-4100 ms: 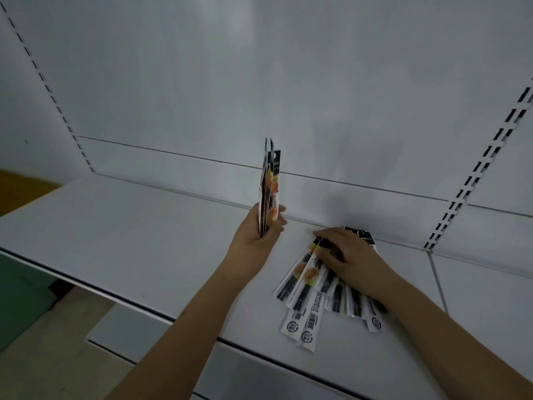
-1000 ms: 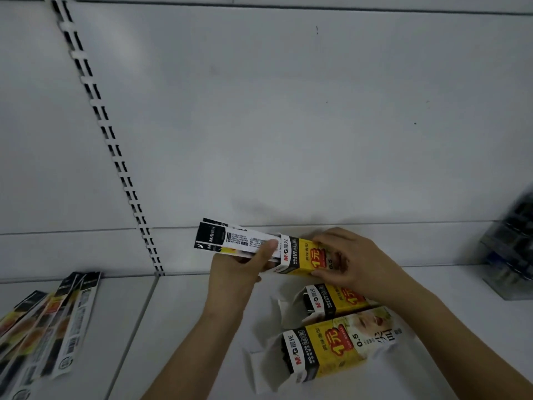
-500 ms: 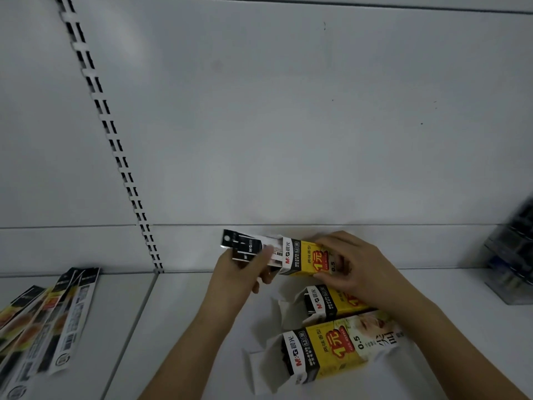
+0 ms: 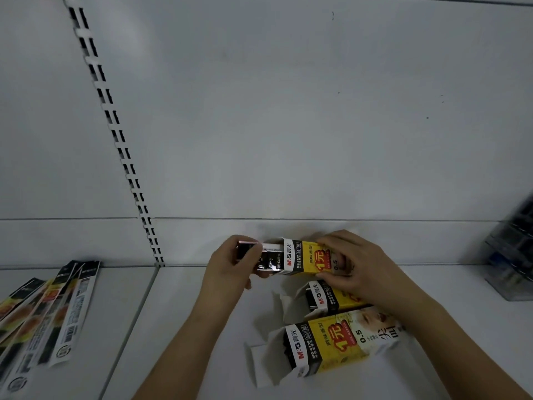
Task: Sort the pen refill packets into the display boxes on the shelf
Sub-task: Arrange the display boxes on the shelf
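Three yellow, black and white display boxes lie on the white shelf [image 4: 178, 327], open ends to the left. My right hand [image 4: 354, 267] grips the far box [image 4: 302, 256] near the back wall. My left hand [image 4: 230, 269] holds the ends of a bundle of pen refill packets [image 4: 259, 256]; most of the bundle's length is inside that box's open mouth. A middle box [image 4: 328, 297] and a near box [image 4: 331, 346] lie in front. Several loose refill packets [image 4: 43, 316] are fanned out on the shelf at far left.
A slotted upright rail [image 4: 115, 134] runs down the white back panel left of my hands. A clear plastic container [image 4: 513, 255] with dark items stands at the right edge. The shelf joint runs between the loose packets and the boxes.
My left hand has pushed the packet bundle rightward into the far box; a second ago much of its length stuck out. My right hand stays on the box.
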{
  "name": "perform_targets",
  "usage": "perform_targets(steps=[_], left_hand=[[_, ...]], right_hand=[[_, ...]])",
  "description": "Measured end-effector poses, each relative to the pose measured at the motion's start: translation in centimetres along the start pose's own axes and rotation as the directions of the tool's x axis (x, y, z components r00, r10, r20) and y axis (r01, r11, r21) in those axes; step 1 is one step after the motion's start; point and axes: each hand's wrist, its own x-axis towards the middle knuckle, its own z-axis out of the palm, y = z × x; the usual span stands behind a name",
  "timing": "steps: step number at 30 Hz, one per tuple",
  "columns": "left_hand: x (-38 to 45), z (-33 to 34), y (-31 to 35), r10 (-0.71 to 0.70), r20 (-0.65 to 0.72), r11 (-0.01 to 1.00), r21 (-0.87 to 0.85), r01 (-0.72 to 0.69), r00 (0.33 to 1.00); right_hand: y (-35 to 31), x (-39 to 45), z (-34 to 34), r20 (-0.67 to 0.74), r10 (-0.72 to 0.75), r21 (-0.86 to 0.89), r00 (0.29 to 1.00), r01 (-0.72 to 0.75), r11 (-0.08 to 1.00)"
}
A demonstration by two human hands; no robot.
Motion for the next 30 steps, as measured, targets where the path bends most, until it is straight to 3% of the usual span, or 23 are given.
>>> perform_targets(steps=[3, 8, 11, 15, 23, 27, 30], left_hand=[[-0.1, -0.2, -0.4, 0.068, -0.012, 0.996, 0.053, -0.067, 0.998], [-0.3, 0.7, -0.2, 0.055, 0.118, 0.996, 0.061, -0.062, 0.992], [0.0, 0.3, -0.5, 0.052, 0.054, 0.998, 0.017, -0.053, 0.997], [0.0, 0.6, -1.3, 0.082, 0.024, 0.984, 0.160, -0.085, 0.996], [-0.4, 0.7, -0.4, 0.014, 0.097, 0.997, 0.068, -0.021, 0.995], [-0.6, 0.5, -0.5, 0.065, 0.141, 0.986, 0.143, -0.085, 0.988], [-0.4, 0.6, -0.7, 0.018, 0.144, 0.994, 0.108, -0.034, 0.989]], right_hand=[[-0.1, -0.2, 0.0, -0.004, 0.008, 0.003, 1.000, -0.008, 1.000], [-0.4, -0.3, 0.3, 0.023, 0.008, -0.035, 1.000, -0.008, 0.999], [-0.5, -0.5, 0.1, -0.002, 0.023, -0.028, 1.000, -0.023, 0.999], [-0.6, -0.6, 0.1, 0.002, 0.019, -0.029, 1.000, -0.019, 0.999], [-0.5, -0.7, 0.3, 0.002, 0.006, -0.048, 1.000, -0.006, 0.999], [-0.5, -0.7, 0.2, 0.012, 0.009, -0.072, 1.000, -0.008, 0.997], [-0.5, -0.8, 0.3, 0.028, 0.004, -0.086, 1.000, -0.002, 0.996]])
